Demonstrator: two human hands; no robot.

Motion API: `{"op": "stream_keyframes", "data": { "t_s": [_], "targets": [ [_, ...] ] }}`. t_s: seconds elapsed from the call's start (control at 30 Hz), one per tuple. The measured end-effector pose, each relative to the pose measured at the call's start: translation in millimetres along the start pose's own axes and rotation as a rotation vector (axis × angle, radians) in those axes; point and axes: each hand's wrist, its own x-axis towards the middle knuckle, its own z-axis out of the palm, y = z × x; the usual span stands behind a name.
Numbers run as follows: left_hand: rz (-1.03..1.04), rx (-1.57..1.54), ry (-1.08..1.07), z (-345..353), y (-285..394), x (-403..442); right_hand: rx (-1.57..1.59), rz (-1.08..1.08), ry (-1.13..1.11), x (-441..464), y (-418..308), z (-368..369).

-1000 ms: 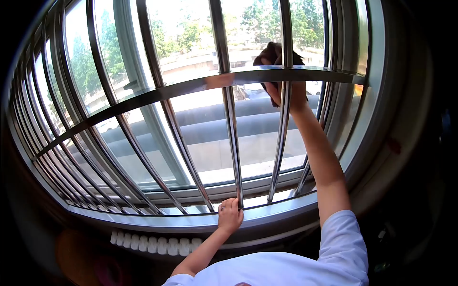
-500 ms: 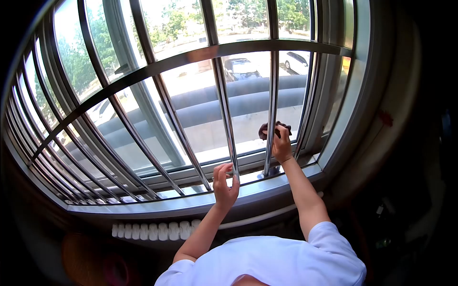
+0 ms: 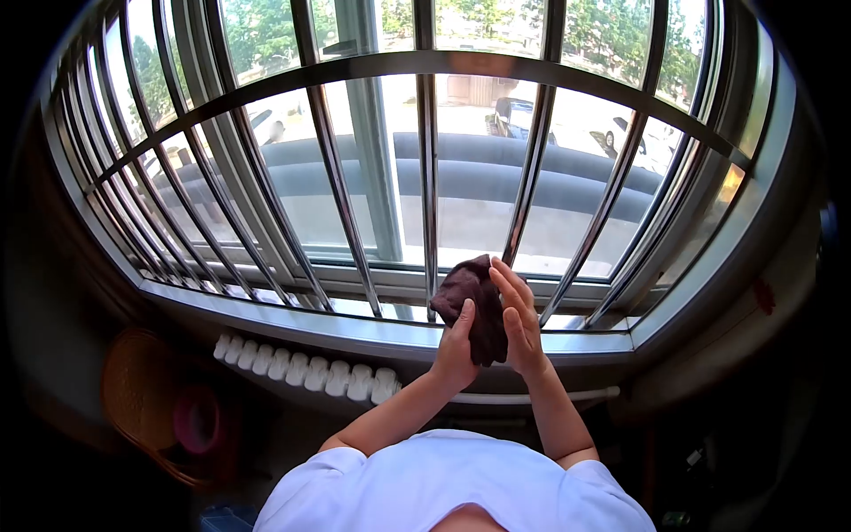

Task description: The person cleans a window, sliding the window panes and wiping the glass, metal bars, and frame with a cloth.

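a crumpled dark brown cloth [image 3: 472, 306] is held between the person's two hands, low in front of the window bars [image 3: 429, 177] and just above the near edge of the pale sill frame [image 3: 567, 341]. the left hand [image 3: 456, 359] has its thumb laid up along the near face of the cloth; its other fingers are hidden behind the fabric, so the grip looks pressed together on it. the right hand [image 3: 521, 324] is at the cloth's right side, fingers stretched upward and thumb standing apart, so its grip is spread; whether the palm presses on the fabric i cannot tell.

the bars are shiny, upright and crossed by one curved metal rail [image 3: 479, 64]. beyond the glass are green trees [image 3: 603, 40] and a dark car [image 3: 523, 115], partly cut off by the bars. under the sill, to the left of the hands, a white radiator [image 3: 288, 366] runs along the wall, with a pale pipe [image 3: 541, 396] to its right. at lower left, in shadow, a pink container [image 3: 197, 421] is beside a brown wicker piece [image 3: 131, 381]. the person's white shirt [image 3: 452, 470] fills the bottom middle.
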Motion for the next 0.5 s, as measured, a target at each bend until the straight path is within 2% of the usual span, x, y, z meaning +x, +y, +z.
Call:
{"op": "stream_keyframes", "data": {
  "t_s": [0.03,0.07,0.13,0.2,0.23,0.27,0.3,0.33,0.37,0.43,0.5],
  "targets": [
    [0.158,0.053,-0.019,-9.0,-5.8,8.5,-0.199,-0.080,0.058,0.6,0.9,-9.1],
    [0.162,0.054,-0.024,-15.2,-11.9,19.3,-0.400,-0.161,0.118,2.9,-0.6,-18.8],
    [0.504,0.483,0.154,-8.8,-14.6,38.2,-0.365,-0.181,0.268,10.6,3.3,-30.7],
    [0.881,0.964,0.063,-11.6,-9.5,100.8,-0.393,-0.147,0.347,28.9,11.4,-35.3],
    [1.223,1.182,0.046,5.6,6.3,132.4,-0.408,-0.118,0.326,36.6,19.9,-38.7],
    [1.231,1.362,0.172,11.4,18.6,165.4,-0.411,-0.119,0.328,43.3,24.4,-38.2],
    [1.498,1.475,0.290,31.7,38.6,183.3,-0.391,-0.097,0.307,49.9,27.8,-35.7],
    [1.587,1.693,0.393,50.3,58.3,196.3,-0.372,-0.078,0.284,55.4,32.1,-34.4],
    [1.555,1.833,0.543,70.1,69.2,206.6,-0.400,-0.071,0.257,57.1,41.1,-33.0],
    [1.642,1.827,0.544,114.3,91.9,214.7,-0.397,-0.124,0.246,62.3,59.3,-30.6],
    [1.758,1.838,0.591,123.5,91.2,223.5,-0.379,-0.107,0.231,63.4,68.4,-28.9]
  ]
}}
